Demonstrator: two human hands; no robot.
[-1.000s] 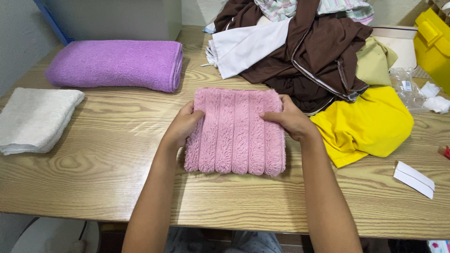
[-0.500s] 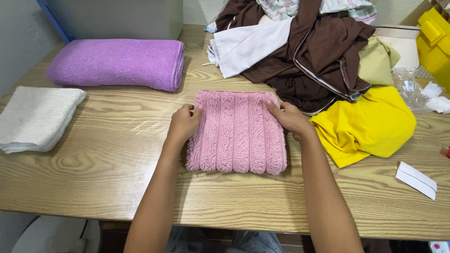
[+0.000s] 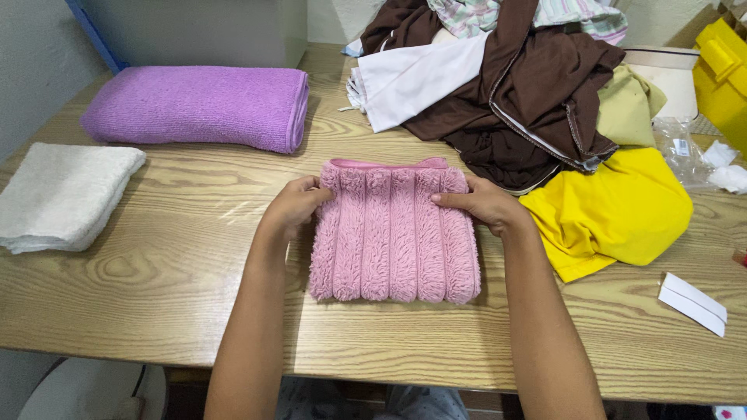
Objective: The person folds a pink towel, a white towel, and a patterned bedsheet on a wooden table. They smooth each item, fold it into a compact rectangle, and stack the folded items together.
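1. Head view: the pink fluffy towel [image 3: 394,233] lies folded flat on the wooden table [image 3: 156,264], right in front of the person and between both hands.
2. The left hand [image 3: 294,206] pinches the towel's top left corner, fingers curled over the edge.
3. The right hand [image 3: 486,204] holds the towel's top right corner, thumb on top and fingers flat along the side.
4. Both hands are just as near to the towel; each one touches it.
5. The towel's soft ridges run away from the person, from the near edge to the far edge. It is a bit longer that way than across.
6. The purple towel [image 3: 194,106] lies folded to the far left of the pink towel, well apart.
7. The white towel [image 3: 62,194] lies to the left of the pink towel.
8. The yellow cloth [image 3: 615,210] lies just to the right of the pink towel, and the brown clothes pile [image 3: 529,85] sits behind it to the right.
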